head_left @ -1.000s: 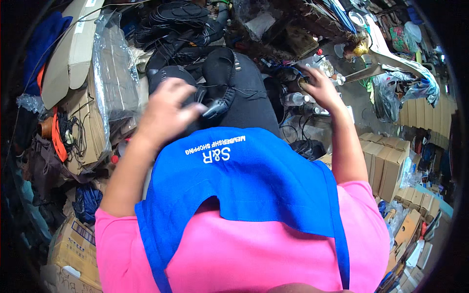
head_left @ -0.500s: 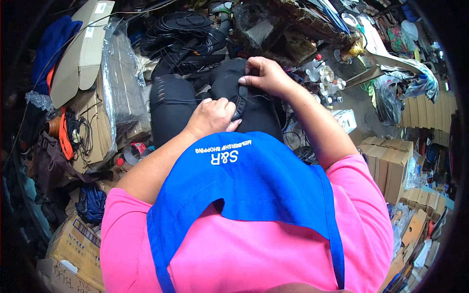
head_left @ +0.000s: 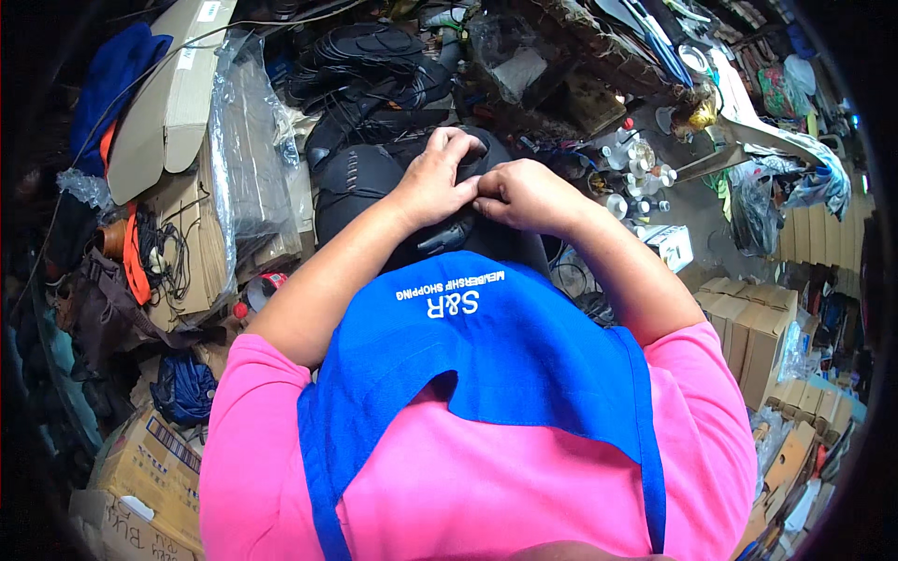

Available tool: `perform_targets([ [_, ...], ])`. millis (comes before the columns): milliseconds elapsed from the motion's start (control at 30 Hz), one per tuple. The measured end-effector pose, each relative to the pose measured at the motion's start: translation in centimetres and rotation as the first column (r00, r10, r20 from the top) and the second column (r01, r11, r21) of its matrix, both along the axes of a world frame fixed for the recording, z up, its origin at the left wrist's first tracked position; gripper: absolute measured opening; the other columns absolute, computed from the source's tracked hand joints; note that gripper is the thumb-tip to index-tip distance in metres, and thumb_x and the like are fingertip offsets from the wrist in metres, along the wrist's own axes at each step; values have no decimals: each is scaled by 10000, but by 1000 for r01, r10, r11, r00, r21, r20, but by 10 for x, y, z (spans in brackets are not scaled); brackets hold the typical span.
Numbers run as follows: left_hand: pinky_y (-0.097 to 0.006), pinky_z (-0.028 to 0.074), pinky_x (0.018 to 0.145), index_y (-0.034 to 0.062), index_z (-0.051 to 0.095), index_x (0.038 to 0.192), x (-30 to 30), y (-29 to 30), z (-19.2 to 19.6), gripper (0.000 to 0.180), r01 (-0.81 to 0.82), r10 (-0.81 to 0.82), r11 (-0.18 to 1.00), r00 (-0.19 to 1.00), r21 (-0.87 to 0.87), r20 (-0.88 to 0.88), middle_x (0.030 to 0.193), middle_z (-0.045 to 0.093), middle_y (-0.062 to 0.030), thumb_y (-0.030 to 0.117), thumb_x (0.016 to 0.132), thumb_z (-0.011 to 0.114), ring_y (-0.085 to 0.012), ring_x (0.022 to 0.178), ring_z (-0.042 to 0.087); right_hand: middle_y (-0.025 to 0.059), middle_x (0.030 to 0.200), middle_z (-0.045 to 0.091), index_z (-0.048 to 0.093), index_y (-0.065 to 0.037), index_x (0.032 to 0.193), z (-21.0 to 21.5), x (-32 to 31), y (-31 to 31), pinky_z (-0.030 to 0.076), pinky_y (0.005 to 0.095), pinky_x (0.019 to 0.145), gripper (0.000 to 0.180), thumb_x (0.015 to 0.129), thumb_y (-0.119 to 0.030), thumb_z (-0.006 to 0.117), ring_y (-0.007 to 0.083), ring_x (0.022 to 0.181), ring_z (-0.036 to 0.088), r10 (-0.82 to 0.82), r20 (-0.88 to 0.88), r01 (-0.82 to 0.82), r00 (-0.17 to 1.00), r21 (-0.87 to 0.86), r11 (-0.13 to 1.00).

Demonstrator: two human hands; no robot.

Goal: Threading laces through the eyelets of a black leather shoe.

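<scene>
Both hands meeting over the black shoe upper [head_left: 374,187], held in the lap just above the top edge of the blue apron [head_left: 486,355]. Left hand [head_left: 438,178] curled over the upper's top edge, fingers bent and pinching the dark material; right hand [head_left: 526,194] closed in a loose fist right beside it, knuckles touching the left fingertips, gripping the same edge or something small on it, too hidden to tell which. Hard to say whether a needle, thread or tool sits between the fingers: nothing of the kind showing. Likely risks, judged from this pose: a slip of the pinched edge, since both grips crowd onto one narrow strip and the rest of the upper hangs unsupported toward the left of the hands; a pricked or nipped fingertip if any sharp thing is in there, with the fingertips pressed so close together; a snag on the loose black cords [head_left: 374,65] heaped just beyond the upper, should the piece be pulled away from the body. Also a chance of a dropped small part vanishing into the clutter, with small white bottles [head_left: 636,168] to the right of the upper, flattened cardboard in clear plastic [head_left: 248,159] to its left, and stacked cardboard boxes [head_left: 748,327] farther right, all close packed around the lap.
</scene>
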State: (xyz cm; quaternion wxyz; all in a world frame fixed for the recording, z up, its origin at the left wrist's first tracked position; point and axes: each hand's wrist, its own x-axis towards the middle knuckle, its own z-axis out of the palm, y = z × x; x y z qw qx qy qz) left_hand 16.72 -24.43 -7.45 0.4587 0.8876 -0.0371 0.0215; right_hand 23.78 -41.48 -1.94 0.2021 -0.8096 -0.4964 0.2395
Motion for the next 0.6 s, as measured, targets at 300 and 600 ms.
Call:
perform_targets([
  [300,-365,420,977,91,561,1141,7,1,-2,398,-3,2,998,1000,-67,-17,1193,457,-132,176,780,705,-294,1143,500,154,602,512,518,15,694,13,-13,-29,425,394,553,223,801,-158,610,254,552,521,-8,-171,33,985,146,989],
  [600,-318,431,930,52,641,1000,42,43,12,231,358,-363,929,931,-89,-43,1036,570,-79,113,786,704,-182,1058,532,113,824,610,663,-25,932,8,-17,-32,486,341,694,156,827,-139,674,227,771,616,-246,-93,260,965,175,950],
])
